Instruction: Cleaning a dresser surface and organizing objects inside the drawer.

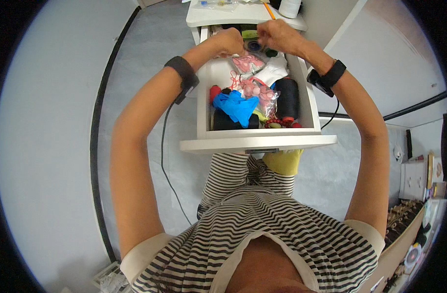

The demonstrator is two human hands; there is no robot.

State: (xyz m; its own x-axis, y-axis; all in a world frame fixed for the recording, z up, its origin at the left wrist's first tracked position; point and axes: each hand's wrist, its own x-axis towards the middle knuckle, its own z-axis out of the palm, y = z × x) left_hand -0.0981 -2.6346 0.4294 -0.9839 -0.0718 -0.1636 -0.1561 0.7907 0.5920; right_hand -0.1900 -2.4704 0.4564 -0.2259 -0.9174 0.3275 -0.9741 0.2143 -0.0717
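A white drawer [204, 121] stands pulled out in front of me with mixed small goods in it. Over its far left part is my left hand [229, 42], fingers curled down beside a clear bag of pink pieces [247, 63]. My right hand [278, 36], slightly blurred, hovers over the far right part, near a dark roll [253, 46] and a green item [250, 34]. Whether either hand holds something is hidden by the fingers. Closer to me lie a crumpled white cloth [274, 69], a blue glove-like item [236, 106], a second pink bag [266, 97] and a large black thread spool [287, 97].
The white cabinet top [223, 16] bears a plastic packet [218, 3], an orange pencil-like stick [269, 11] and a white thread cone [290, 8]. Red beads [276, 122] lie at the drawer's front. A cable [165, 154] hangs from my left wrist strap. Walls flank both sides.
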